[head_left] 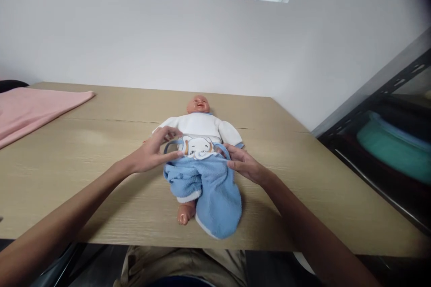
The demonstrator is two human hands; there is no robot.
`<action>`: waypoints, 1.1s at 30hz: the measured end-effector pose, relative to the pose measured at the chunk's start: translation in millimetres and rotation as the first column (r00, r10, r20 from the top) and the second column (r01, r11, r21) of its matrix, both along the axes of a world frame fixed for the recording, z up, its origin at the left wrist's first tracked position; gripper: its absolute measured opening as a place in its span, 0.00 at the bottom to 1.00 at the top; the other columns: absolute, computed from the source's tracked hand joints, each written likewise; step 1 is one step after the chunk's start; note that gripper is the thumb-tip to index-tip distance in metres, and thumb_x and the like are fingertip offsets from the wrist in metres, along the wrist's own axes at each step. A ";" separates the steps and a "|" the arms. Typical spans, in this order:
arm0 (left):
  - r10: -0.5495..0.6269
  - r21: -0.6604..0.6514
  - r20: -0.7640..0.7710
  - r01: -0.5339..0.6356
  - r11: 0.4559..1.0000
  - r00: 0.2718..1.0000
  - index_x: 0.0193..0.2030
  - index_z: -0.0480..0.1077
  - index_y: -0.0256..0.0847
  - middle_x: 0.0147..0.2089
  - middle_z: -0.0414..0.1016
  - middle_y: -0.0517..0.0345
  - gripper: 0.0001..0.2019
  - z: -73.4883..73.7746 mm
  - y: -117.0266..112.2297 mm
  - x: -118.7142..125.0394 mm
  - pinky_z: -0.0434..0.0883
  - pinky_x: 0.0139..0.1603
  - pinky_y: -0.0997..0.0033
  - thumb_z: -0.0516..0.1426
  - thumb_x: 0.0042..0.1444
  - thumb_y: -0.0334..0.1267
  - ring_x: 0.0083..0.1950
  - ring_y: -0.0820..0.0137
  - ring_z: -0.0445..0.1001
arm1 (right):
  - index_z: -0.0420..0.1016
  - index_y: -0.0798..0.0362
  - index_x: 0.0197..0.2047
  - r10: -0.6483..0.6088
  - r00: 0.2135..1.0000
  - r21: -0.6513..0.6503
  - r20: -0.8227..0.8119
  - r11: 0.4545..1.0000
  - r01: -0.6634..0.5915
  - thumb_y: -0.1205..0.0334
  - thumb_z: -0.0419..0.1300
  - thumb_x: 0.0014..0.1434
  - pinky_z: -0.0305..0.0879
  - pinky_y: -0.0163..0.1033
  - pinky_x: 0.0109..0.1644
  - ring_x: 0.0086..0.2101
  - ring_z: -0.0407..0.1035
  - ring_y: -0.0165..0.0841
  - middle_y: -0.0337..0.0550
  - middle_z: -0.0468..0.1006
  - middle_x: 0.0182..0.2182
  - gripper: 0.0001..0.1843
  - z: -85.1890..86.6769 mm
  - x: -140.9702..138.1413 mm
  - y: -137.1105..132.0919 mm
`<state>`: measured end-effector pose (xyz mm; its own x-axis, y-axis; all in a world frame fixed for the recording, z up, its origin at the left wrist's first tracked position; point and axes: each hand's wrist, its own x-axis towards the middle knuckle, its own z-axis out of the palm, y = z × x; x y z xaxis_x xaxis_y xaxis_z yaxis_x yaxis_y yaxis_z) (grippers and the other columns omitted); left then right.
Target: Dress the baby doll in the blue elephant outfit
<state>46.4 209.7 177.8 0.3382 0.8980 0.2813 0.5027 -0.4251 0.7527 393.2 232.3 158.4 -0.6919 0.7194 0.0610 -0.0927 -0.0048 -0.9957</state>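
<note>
On wood-grain table (81, 157), fuzzy blue trousers (217, 188), glossy-headed doll (198, 104), left grip (154, 151) wide, right grip (248, 167) unclear

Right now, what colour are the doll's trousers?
The trousers are blue with white hems, seen best in the head view.

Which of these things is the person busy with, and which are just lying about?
Being handled:
- blue overalls, between left hand and right hand
- doll wearing them

Lying about:
- pink cloth
- teal basin, far right
</note>
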 end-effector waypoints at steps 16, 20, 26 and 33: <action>-0.593 -0.351 0.162 0.608 0.712 0.789 0.61 0.83 0.47 0.57 0.87 0.54 0.22 23.1 43.1 68.6 0.81 0.59 0.59 0.71 0.63 0.48 0.58 0.52 0.85 | 0.80 0.51 0.38 0.097 0.913 0.148 0.397 0.975 -0.168 0.34 0.79 0.59 0.71 0.39 0.43 0.36 0.71 0.35 0.36 0.76 0.34 0.28 14.9 15.3 -8.9; -0.641 -0.420 0.150 0.635 0.648 0.753 0.53 0.86 0.47 0.53 0.90 0.58 0.22 22.9 35.1 69.8 0.83 0.58 0.57 0.78 0.52 0.46 0.57 0.49 0.87 | 0.81 0.52 0.38 0.106 0.957 0.091 0.269 0.987 -0.134 0.32 0.79 0.58 0.72 0.40 0.45 0.36 0.72 0.35 0.37 0.76 0.34 0.30 13.7 17.3 -12.5; -0.628 -0.405 0.223 0.656 0.636 0.746 0.50 0.86 0.47 0.52 0.90 0.55 0.15 15.3 32.3 71.0 0.84 0.59 0.54 0.72 0.63 0.52 0.55 0.51 0.88 | 0.82 0.51 0.61 -0.008 0.984 0.037 0.179 0.999 0.002 0.28 0.74 0.63 0.77 0.43 0.56 0.48 0.79 0.39 0.46 0.85 0.52 0.39 8.4 14.1 -13.9; -0.460 -0.425 0.201 0.500 0.754 0.865 0.52 0.84 0.46 0.54 0.89 0.52 0.21 16.3 27.6 76.2 0.82 0.60 0.57 0.68 0.66 0.61 0.60 0.52 0.85 | 0.84 0.50 0.54 0.253 0.924 -0.132 0.287 0.966 -0.224 0.35 0.84 0.52 0.80 0.44 0.53 0.48 0.81 0.43 0.42 0.86 0.47 0.37 19.0 20.7 -19.0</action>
<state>122.6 237.2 194.1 0.7542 0.6534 -0.0656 0.2550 -0.1994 0.9461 413.8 213.3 177.4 -0.8191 0.5230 -0.2358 0.2247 -0.0856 -0.9707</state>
